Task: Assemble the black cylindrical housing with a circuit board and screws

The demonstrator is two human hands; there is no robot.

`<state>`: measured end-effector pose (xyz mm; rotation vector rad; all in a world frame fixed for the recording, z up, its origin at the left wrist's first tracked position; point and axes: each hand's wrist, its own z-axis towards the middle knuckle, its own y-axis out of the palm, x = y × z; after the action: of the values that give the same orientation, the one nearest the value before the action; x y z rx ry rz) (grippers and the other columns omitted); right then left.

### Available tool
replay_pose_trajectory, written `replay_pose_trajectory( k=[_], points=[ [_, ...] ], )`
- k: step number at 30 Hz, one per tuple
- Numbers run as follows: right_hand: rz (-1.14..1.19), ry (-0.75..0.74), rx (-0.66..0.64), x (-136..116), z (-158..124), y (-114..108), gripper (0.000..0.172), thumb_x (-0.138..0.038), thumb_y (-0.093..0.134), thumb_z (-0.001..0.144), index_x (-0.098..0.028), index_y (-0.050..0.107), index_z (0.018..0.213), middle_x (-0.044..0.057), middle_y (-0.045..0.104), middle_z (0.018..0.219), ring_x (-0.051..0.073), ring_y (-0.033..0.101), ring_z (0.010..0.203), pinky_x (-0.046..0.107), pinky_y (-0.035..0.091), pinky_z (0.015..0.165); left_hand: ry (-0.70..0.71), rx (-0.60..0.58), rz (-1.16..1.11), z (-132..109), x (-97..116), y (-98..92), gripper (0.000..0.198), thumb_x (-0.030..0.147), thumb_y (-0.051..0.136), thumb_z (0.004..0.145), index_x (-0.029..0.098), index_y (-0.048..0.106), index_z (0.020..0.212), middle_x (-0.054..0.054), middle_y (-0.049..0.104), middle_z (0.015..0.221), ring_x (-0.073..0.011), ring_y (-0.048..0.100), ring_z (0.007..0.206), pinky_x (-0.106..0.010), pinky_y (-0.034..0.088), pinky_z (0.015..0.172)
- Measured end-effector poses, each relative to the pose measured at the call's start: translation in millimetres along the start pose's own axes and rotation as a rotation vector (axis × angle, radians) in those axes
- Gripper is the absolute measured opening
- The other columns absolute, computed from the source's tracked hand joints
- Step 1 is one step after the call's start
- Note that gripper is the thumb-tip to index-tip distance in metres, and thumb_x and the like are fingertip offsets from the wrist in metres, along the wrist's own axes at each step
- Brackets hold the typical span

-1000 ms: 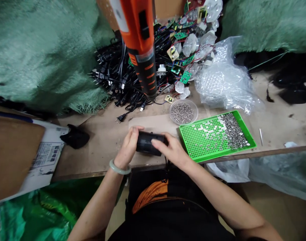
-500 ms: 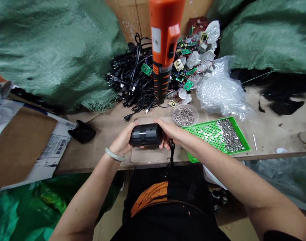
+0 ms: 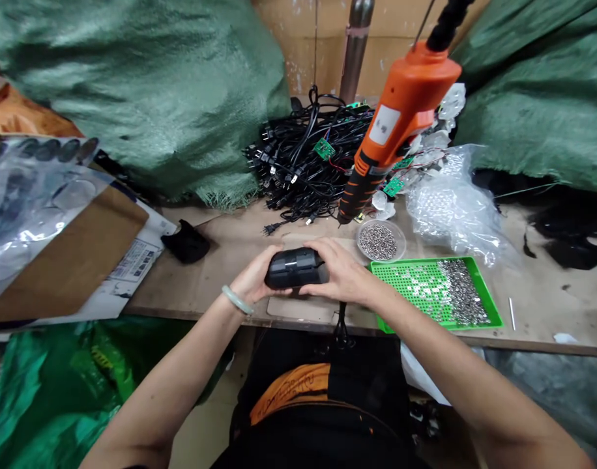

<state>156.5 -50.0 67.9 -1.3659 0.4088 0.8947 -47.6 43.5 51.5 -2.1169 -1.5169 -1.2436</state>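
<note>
A black cylindrical plastic housing lies sideways between my two hands, just above the front part of the bench. My left hand grips its left end, and a pale green bangle circles that wrist. Around the right end wraps my right hand, thumb and fingers on either side. A black cord hangs down below my right hand over the bench edge. Beyond the hands hangs an orange electric screwdriver, tilted, its tip pointing down near a round dish of small screws.
A green tray of small metal parts stands right of my hands. Behind lie a heap of black plug cords and a clear plastic bag. A curved black piece and a cardboard box are at left.
My right hand has shifted its grip, its fingers now wrapping the housing's right end. The screwdriver now hangs tilted and farther right. The whole view has shifted, showing more of the left side.
</note>
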Motion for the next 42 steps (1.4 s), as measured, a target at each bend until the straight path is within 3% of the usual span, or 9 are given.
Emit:
replay_pose_trajectory(
  k=[3,6,9,12,16,20,30,38,42],
  points=[
    [-0.019,0.054,0.042,2.3,-8.4,3.1,0.075,-0.052,0.084,0.081,-0.022,0.050,0.141,0.014,0.062,0.133,0.033,0.061,0.125,0.054,0.050,0.109,-0.013,-0.072,0.101,-10.4,-4.6,0.6,0.062,0.073,0.048,0.094,0.016,0.071,0.105,-0.014,0.075,0.091,-0.0249,0.072,0.072,-0.035,0.061,0.053],
    [-0.021,0.109,0.111,8.1,-16.7,4.4,0.075,-0.053,0.084,0.081,-0.021,0.051,0.140,0.014,0.064,0.130,0.033,0.062,0.122,0.054,0.051,0.106,0.422,-0.029,0.472,-21.0,-11.5,-3.7,0.062,0.066,0.062,0.091,0.020,0.063,0.132,-0.016,0.067,0.132,-0.0320,0.067,0.119,-0.047,0.062,0.095],
    [-0.021,0.141,0.116,16.6,-26.0,9.0,0.076,-0.054,0.084,0.081,-0.019,0.051,0.140,0.015,0.065,0.129,0.033,0.064,0.121,0.054,0.052,0.105,0.722,-0.113,0.919,-23.5,-19.7,-12.5,0.080,0.045,0.082,0.081,0.025,0.049,0.150,-0.015,0.049,0.155,-0.0354,0.047,0.147,-0.055,0.040,0.123],
    [-0.017,0.178,0.056,22.3,-34.7,16.3,0.079,-0.052,0.086,0.080,-0.019,0.050,0.141,0.017,0.063,0.132,0.034,0.065,0.121,0.055,0.053,0.105,0.793,-0.171,1.156,-18.3,-28.8,-18.4,0.081,0.033,0.077,0.087,0.030,0.038,0.158,-0.014,0.049,0.153,-0.0340,0.049,0.145,-0.055,0.040,0.123],
    [-0.045,0.176,-0.026,20.8,-43.6,19.6,0.088,-0.046,0.090,0.078,-0.017,0.043,0.147,0.020,0.059,0.137,0.035,0.063,0.125,0.055,0.054,0.107,0.898,-0.173,1.243,-12.6,-40.6,-17.3,0.084,0.035,0.073,0.092,0.029,0.028,0.162,-0.016,0.048,0.152,-0.0342,0.050,0.143,-0.053,0.044,0.120],
    [-0.109,0.142,-0.097,14.1,-48.1,12.7,0.094,-0.038,0.087,0.082,-0.012,0.034,0.155,0.024,0.054,0.144,0.037,0.059,0.132,0.055,0.054,0.109,0.978,-0.161,1.270,-12.5,-44.8,-15.5,0.077,0.041,0.070,0.095,0.025,0.034,0.160,-0.019,0.051,0.150,-0.0364,0.052,0.141,-0.056,0.044,0.119],
    [-0.117,0.087,-0.059,25.3,-48.4,14.1,0.084,-0.041,0.082,0.085,-0.009,0.042,0.152,0.025,0.058,0.141,0.038,0.062,0.126,0.056,0.055,0.109,1.086,-0.159,1.324,-7.6,-26.3,-13.4,0.072,0.048,0.076,0.090,0.025,0.047,0.152,-0.015,0.063,0.133,-0.0317,0.065,0.124,-0.047,0.057,0.105],
    [-0.163,0.098,-0.086,13.8,-55.3,8.0,0.083,-0.033,0.075,0.092,-0.009,0.032,0.159,0.026,0.048,0.154,0.037,0.053,0.140,0.056,0.051,0.116,1.025,-0.271,1.258,-9.0,-26.8,-14.6,0.073,0.045,0.073,0.093,0.026,0.042,0.156,-0.017,0.059,0.145,-0.0329,0.059,0.135,-0.053,0.052,0.113],
    [-0.126,0.059,-0.087,14.4,-57.2,7.1,0.077,-0.031,0.070,0.096,-0.015,0.032,0.161,0.022,0.049,0.154,0.036,0.053,0.141,0.055,0.051,0.116,1.053,-0.252,1.191,-5.9,-34.7,-19.2,0.072,0.041,0.076,0.092,0.027,0.045,0.156,-0.016,0.059,0.145,-0.0326,0.058,0.136,-0.054,0.051,0.114]
  ],
)
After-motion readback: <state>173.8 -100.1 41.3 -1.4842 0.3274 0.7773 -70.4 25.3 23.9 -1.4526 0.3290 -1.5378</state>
